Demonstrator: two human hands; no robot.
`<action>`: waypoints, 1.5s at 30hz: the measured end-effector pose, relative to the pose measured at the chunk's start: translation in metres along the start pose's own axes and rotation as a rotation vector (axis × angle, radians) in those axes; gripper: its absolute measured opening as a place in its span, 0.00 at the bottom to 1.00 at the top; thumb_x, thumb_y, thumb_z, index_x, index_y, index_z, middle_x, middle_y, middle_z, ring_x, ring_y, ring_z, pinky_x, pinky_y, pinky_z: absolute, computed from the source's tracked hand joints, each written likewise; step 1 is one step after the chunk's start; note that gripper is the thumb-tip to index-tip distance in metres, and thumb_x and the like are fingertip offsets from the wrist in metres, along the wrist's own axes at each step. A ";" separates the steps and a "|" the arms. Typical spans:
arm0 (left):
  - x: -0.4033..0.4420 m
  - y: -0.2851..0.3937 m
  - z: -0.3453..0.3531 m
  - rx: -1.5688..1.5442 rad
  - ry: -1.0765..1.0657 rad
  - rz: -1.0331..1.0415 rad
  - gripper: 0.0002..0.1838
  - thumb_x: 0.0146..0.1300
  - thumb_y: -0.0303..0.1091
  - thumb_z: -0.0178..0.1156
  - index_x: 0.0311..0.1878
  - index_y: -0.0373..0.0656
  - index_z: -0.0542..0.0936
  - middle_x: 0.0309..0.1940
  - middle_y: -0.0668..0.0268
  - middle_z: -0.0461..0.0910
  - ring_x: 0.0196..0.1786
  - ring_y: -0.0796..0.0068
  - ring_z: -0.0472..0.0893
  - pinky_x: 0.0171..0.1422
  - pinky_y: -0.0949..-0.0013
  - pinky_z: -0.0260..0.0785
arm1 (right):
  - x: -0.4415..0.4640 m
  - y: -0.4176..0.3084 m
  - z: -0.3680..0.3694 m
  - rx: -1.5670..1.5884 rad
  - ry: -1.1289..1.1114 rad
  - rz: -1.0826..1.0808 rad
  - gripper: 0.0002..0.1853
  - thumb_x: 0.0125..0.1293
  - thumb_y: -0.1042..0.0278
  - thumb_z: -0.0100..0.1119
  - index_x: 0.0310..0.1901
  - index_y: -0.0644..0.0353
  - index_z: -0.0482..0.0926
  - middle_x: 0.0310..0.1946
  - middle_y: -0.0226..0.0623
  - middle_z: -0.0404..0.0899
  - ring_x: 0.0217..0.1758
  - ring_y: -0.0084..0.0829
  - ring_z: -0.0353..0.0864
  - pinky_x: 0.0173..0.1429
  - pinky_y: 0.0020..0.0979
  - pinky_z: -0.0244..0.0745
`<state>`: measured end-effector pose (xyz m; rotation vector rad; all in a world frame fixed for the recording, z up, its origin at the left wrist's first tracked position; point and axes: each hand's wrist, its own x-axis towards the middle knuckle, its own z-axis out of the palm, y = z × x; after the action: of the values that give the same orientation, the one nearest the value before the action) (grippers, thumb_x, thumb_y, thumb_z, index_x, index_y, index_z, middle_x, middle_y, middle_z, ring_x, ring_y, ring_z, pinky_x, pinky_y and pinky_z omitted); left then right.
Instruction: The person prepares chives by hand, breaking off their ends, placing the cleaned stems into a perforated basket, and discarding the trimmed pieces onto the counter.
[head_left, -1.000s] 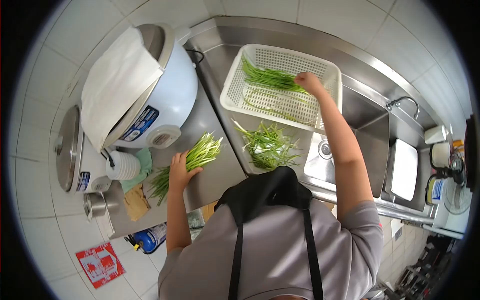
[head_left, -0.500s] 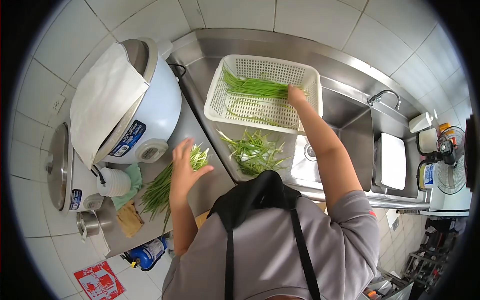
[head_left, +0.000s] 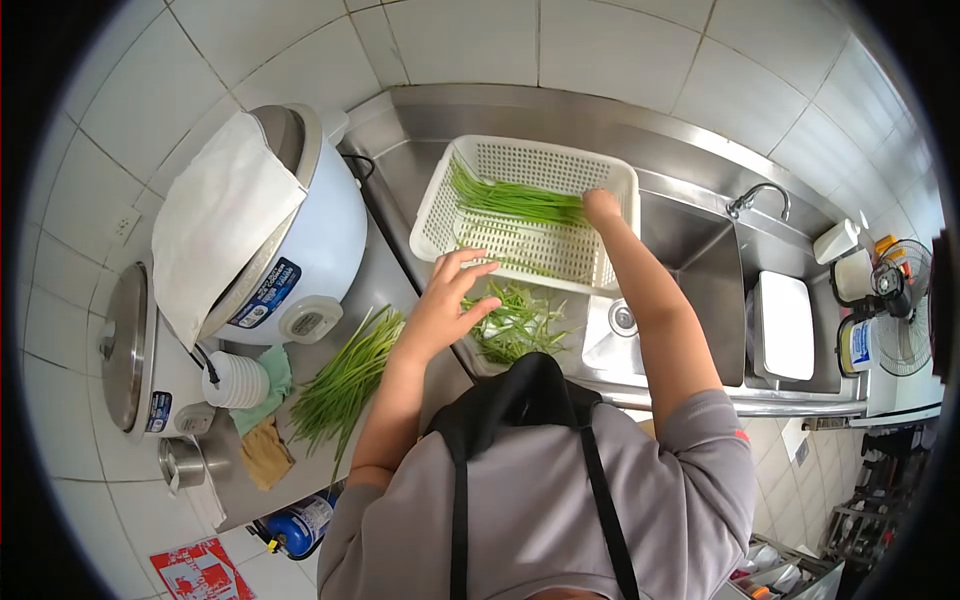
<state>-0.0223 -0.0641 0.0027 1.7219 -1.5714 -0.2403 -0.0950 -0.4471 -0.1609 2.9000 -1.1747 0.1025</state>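
My right hand [head_left: 602,207] is inside a white perforated basket [head_left: 428,232], its fingers closed at the right end of a laid-out bundle of long green chives [head_left: 525,202]. A few loose stalks lie on the basket floor below the bundle. My left hand [head_left: 450,300], fingers spread and holding nothing, hovers left of a pile of green trimmings [head_left: 520,325] in front of the basket. Another heap of chives [head_left: 350,378], pale ends toward my left arm, rests on the steel counter to the left.
A large rice cooker [head_left: 310,230] under a white cloth [head_left: 225,215] stands on the left, with a white ribbed stack [head_left: 238,382] and folded cloths [head_left: 265,450] nearby. Right are the steel sink [head_left: 690,240], a faucet [head_left: 760,195] and a white lidded container [head_left: 785,325].
My left hand has moved right, from over the heap of chives on the counter to beside the trimmings. My right hand stays at the bundle's end; the view has shifted slightly.
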 end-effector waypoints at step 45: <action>0.133 -0.006 0.026 -0.727 0.355 -0.108 0.10 0.61 0.29 0.58 0.44 0.33 0.77 0.33 0.64 0.81 0.37 0.81 0.79 0.44 0.79 0.69 | -0.085 -0.071 -0.237 1.493 0.090 -0.441 0.05 0.60 0.70 0.58 0.34 0.61 0.75 0.26 0.24 0.74 0.28 0.14 0.68 0.35 0.18 0.64</action>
<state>-0.0048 -0.1963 0.0282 1.1880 -0.9604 -0.4653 -0.1196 -0.3287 0.0712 4.0600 -0.3329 1.7240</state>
